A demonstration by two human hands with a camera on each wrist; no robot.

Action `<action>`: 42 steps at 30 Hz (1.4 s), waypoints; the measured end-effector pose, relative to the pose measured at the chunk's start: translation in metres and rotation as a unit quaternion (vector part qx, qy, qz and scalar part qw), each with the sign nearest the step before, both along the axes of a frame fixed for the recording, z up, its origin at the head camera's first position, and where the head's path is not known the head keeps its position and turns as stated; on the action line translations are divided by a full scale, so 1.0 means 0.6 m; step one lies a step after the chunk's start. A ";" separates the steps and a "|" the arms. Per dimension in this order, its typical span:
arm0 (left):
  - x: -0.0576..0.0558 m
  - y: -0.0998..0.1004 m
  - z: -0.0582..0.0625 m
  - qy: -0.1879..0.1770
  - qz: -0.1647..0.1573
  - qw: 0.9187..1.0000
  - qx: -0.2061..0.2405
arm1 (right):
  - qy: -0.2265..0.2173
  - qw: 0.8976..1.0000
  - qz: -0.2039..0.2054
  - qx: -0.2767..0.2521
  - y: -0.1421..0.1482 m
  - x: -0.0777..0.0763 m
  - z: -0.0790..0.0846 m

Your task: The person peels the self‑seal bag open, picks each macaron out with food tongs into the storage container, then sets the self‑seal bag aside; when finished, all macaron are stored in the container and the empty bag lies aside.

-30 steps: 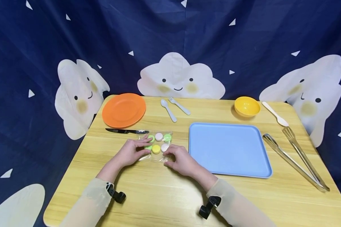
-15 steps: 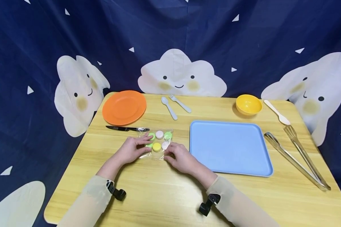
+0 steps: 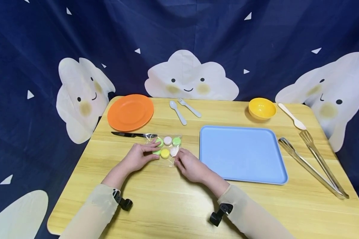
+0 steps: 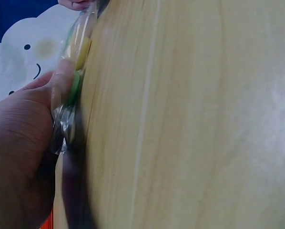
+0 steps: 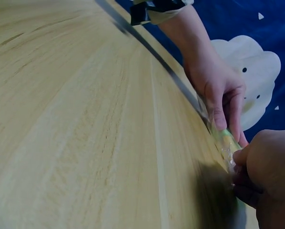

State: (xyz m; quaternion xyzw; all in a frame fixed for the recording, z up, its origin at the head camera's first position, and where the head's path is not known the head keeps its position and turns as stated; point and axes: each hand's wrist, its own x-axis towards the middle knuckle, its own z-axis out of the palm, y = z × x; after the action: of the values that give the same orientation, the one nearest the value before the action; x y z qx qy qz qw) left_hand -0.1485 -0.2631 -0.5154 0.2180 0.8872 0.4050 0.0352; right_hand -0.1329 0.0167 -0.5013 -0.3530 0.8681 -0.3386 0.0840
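Left hand (image 3: 140, 156): here it is on the near side of things, fingers and thumb loosely extended and parted, resting across the left end of the packet.
Right hand (image 3: 191, 166): fingers bent in, and it pinches the packet's near right corner between thumb and fingertips; the right wrist view is dim and nearly edge-on, so how much plastic it has hold of is hard to tell.
Packet (image 3: 166, 147): clear, shiny, right there between the two hands, low on the bench (image 3: 167, 202).
Discs: two rows inside, and look at the colours! Yellow disc (image 3: 165, 153) between the hands, white disc (image 3: 174, 151) right by the right fingertips, pale pink disc (image 3: 168, 140) and green disc (image 3: 177, 141) just beyond, more green under the left fingers.
Knife (image 3: 127, 134): black, beyond the left hand, its right end at the packet's far corner.
Plate (image 3: 131, 112): orange, farther past the left hand.
Pale spoon (image 3: 178, 113) and fork (image 3: 189, 108): side by side, well beyond both hands.
Tray (image 3: 242, 154): blue, off to the right hand's right.
Bowl (image 3: 261, 109): yellow, past the tray.
White spoon (image 3: 291, 116) and tongs (image 3: 325, 167): out at the far right, well apart from the hands.
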 end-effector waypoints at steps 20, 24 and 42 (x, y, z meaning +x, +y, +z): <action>0.005 0.001 0.001 -0.009 0.014 1.000 0.000 | 0.010 0.995 -0.046 -0.092 0.010 0.009 -0.008; 0.005 0.001 -0.001 -0.011 0.017 1.000 0.003 | 0.021 0.995 -0.045 -0.090 0.003 0.008 -0.009; 0.008 0.003 -0.008 -0.019 0.029 0.999 0.017 | -0.005 0.981 -0.144 -0.126 0.016 0.013 0.005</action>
State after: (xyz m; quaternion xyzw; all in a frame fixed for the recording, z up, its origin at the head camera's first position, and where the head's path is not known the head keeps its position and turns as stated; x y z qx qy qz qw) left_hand -0.1434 -0.2611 -0.5203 0.1849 0.8854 0.4249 0.0369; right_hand -0.1254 0.0265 -0.4985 -0.2304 0.8596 -0.4560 -0.0062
